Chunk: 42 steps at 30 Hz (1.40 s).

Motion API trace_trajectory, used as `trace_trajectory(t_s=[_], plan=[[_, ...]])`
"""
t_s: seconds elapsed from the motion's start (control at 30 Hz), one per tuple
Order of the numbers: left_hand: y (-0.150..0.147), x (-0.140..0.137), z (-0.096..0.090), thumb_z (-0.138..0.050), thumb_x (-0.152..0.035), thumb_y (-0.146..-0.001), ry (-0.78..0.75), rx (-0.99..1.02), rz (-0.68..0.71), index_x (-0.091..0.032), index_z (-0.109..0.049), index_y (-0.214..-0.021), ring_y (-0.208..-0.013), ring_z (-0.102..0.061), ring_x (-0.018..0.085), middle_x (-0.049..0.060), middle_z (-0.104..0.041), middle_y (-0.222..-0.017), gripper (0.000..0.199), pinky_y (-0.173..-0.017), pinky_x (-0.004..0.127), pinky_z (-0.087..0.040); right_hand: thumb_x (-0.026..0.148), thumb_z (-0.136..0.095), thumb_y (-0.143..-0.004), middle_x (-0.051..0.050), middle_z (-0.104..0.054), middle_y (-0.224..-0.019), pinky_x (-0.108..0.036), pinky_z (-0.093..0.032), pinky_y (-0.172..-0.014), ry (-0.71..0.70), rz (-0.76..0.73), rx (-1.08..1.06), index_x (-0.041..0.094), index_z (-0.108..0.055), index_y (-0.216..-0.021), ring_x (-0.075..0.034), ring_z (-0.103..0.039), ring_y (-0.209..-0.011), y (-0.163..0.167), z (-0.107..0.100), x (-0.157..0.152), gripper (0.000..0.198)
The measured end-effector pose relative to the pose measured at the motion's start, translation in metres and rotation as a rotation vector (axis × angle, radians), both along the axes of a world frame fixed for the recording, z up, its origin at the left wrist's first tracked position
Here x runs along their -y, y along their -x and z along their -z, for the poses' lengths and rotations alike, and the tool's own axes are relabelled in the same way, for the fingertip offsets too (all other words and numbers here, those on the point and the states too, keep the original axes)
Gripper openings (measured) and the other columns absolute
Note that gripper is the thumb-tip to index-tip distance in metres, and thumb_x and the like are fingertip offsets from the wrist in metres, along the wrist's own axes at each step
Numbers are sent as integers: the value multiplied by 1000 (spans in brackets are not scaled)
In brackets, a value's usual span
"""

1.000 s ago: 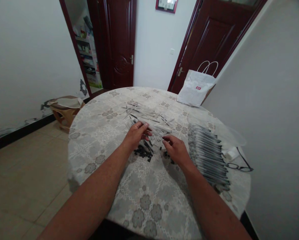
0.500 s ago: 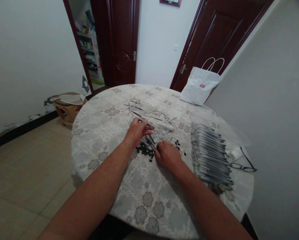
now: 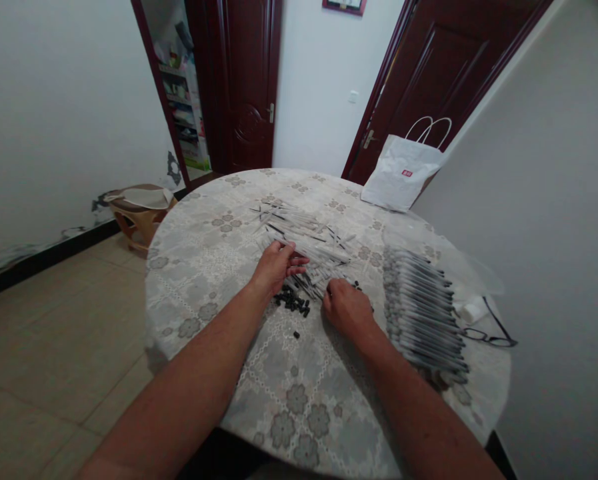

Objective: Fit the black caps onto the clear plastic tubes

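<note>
My left hand [image 3: 275,268] is over the near left side of a loose heap of thin clear and black pen tubes [image 3: 323,248]. Its thumb and fingers are curled in; whatever they grip blends with the tubes behind. Just right of it, my right hand [image 3: 347,305] rests low on the table, fingers closed, and what is in them is hidden. Small black pen caps or plugs [image 3: 291,300] lie piled below my left hand. A single black piece [image 3: 296,335] sits apart, nearer to me. Some more black pieces show behind my right hand.
Rows of pens [image 3: 426,310] lie stacked on the right of the round, cloth-covered table [image 3: 189,267]. Beside them are clear plastic film, a white item [image 3: 473,311] and glasses [image 3: 493,340]. A white paper bag [image 3: 403,170] stands at the back right. A stool [image 3: 139,213] is left.
My right hand has shifted slightly right, away from the black pile. The single black piece now lies a little nearer to me. My left hand has barely moved.
</note>
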<state>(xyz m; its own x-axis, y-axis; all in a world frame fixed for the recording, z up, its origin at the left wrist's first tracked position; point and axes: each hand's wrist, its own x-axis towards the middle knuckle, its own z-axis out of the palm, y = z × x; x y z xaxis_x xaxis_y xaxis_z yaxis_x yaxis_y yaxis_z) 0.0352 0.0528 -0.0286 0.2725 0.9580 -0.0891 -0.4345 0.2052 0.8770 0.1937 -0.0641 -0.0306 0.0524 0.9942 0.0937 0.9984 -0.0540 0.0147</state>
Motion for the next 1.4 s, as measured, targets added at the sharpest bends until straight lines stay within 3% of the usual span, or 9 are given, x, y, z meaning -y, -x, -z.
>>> trace_trajectory(t_s=[0.23, 0.47, 0.83, 0.93, 1.17, 1.4], plan=[[-1, -1, -1, -64, -35, -91, -15, -12, -54, -20, -46, -93, -74, -75, 21, 5, -67, -81, 24, -54, 26, -58, 40, -53, -99, -9, -68, -103, -29, -40, -73, -16, -209, -91, 20, -61, -105, -22, -65, -90, 13, -9, 10, 22], [0, -1, -1, -66, -33, -90, -13, 8, -53, -20, -46, -94, -74, -75, 20, 4, -67, -80, 24, -55, 26, -58, 35, -51, -100, -11, -67, -104, -30, -42, -70, 19, -50, 24, 19, -63, -102, -24, -67, -90, 4, -1, 3, 20], [0, -1, 1, -74, -29, -86, -29, 10, -35, -14, -57, -86, -75, -73, 19, 7, -68, -80, 23, -60, 26, -60, 26, -48, -97, -14, -68, -102, -30, -43, -73, -5, 1, 16, 15, -62, -101, -25, -67, -89, -9, 8, -3, 18], [0, -1, 2, -72, -29, -87, -28, 10, -33, -14, -57, -87, -75, -73, 19, 8, -69, -83, 21, -60, 27, -60, 26, -49, -97, -11, -68, -98, -30, -42, -74, -145, 9, -83, 17, -61, -99, -23, -65, -87, -17, 3, -3, 16], [2, -1, 1, -70, -32, -89, 3, 18, -39, -15, -56, -89, -76, -74, 19, 11, -72, -92, 21, -58, 27, -60, 36, -45, -99, -5, -66, -88, -30, -44, -78, -639, 0, -546, 20, -60, -97, -20, -61, -83, -31, -12, -3, 22], [4, -3, 3, -74, -30, -86, 47, 125, 4, -15, -55, -89, -81, -75, 20, 12, -74, -94, 24, -65, 30, -62, 47, -50, -98, 1, -61, -73, -28, -42, -67, -709, 118, -860, 21, -59, -93, -18, -56, -69, -34, -10, -2, 28]])
